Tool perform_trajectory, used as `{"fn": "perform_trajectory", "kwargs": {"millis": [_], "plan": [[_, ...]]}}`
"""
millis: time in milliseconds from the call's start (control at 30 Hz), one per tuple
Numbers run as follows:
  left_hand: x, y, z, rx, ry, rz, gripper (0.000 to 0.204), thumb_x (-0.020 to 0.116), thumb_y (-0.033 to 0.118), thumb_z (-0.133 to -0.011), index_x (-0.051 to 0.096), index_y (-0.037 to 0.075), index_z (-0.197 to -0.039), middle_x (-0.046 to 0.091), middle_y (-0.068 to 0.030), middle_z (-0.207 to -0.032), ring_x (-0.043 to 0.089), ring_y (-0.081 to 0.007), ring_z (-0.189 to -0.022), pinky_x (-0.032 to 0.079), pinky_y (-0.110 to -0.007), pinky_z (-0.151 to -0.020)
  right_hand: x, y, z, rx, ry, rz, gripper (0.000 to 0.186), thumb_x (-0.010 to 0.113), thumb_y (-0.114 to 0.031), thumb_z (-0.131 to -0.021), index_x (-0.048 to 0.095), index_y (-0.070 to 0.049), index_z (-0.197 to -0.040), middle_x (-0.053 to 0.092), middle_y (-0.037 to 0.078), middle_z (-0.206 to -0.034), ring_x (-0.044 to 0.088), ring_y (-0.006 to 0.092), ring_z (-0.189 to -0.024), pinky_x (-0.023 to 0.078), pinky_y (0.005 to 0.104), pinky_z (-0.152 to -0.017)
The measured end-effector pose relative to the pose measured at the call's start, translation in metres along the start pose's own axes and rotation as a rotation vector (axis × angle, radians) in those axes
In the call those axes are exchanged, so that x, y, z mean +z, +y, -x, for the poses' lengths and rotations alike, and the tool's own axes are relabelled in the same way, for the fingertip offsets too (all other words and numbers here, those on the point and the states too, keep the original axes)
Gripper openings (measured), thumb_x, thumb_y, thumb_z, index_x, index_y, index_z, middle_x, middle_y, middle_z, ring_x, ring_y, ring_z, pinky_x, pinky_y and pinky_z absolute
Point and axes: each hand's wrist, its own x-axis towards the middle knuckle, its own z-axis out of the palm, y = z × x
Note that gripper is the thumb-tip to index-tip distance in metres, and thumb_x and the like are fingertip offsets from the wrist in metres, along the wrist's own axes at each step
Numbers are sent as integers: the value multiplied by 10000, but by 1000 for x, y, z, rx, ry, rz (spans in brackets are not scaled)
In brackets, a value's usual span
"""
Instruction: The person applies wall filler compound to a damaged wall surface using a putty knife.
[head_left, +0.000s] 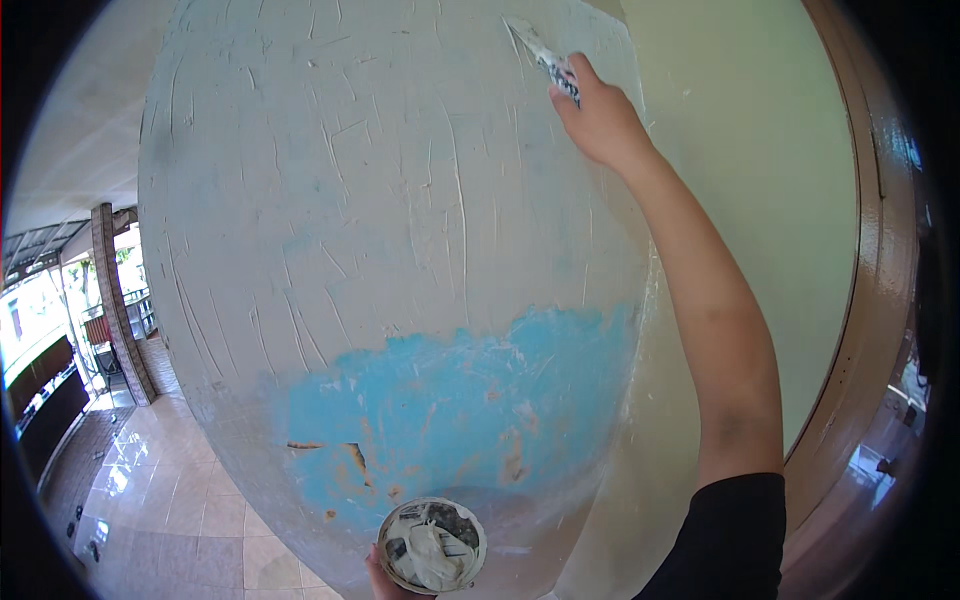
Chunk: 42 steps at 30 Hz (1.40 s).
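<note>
Most of the left hand (385,580) is cut off at the lower edge, at 6 o'clock; its fingers are seen wrapped under one round tub (431,545) of white filler, though how tightly cannot be told. The right hand (600,120), at 1 o'clock, is raised with its fingers closed around one putty knife (540,55), whose handle is hidden in the grip. The blade is pressed to the plastered pillar (400,220). One blue unpatched patch (450,410) is seen just above the tub.
</note>
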Motion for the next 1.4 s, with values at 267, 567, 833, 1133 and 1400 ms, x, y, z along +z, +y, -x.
{"fn": "perform_trajectory", "kwargs": {"millis": [267, 567, 833, 1133, 1400], "plan": [[-6, 14, 3, 34, -20, -64, 773, 489, 682, -911, 426, 176, -1492, 450, -87, -1517, 412, -334, -1397, 365, -583, -1121, 17, 49, 122, -29, 12, -108, 388, 576, -248, -974, 441, -99, -1306, 684, 254, -1007, 662, 465, -925, 525, 511, -789], [-3, 4, -6, -2, -100, -112, 810, 497, 703, -900, 402, 174, -1506, 441, -94, -1524, 403, -340, -1404, 355, -588, -1131, -9, 25, 46, -22, 141, -113, 381, 582, -285, -965, 476, -96, -1279, 697, 237, -1001, 669, 451, -890, 528, 486, -779], [-7, -7, -4, 107, -34, -234, 822, 510, 718, -887, 400, 190, -1508, 429, -92, -1533, 406, -350, -1399, 369, -601, -1119, 10, 21, 86, -20, 20, -111, 389, 616, -254, -955, 509, -90, -1291, 695, 230, -1068, 680, 411, -964, 538, 463, -811], [1, -3, -6, -21, -40, -50, 809, 492, 727, -894, 415, 196, -1499, 438, -85, -1524, 418, -355, -1386, 393, -625, -1085, 12, 67, 121, 31, 174, -202, 364, 625, -214, -955, 517, -108, -1286, 689, 229, -1089, 672, 412, -1026, 533, 452, -856], [12, -23, -9, -12, -41, -88, 806, 498, 716, -896, 409, 191, -1501, 450, -83, -1515, 416, -344, -1390, 383, -607, -1100, 25, 53, 86, 112, -109, -11, 411, 560, -245, -969, 428, -87, -1326, 678, 265, -909, 658, 474, -834, 518, 541, -740]]}}
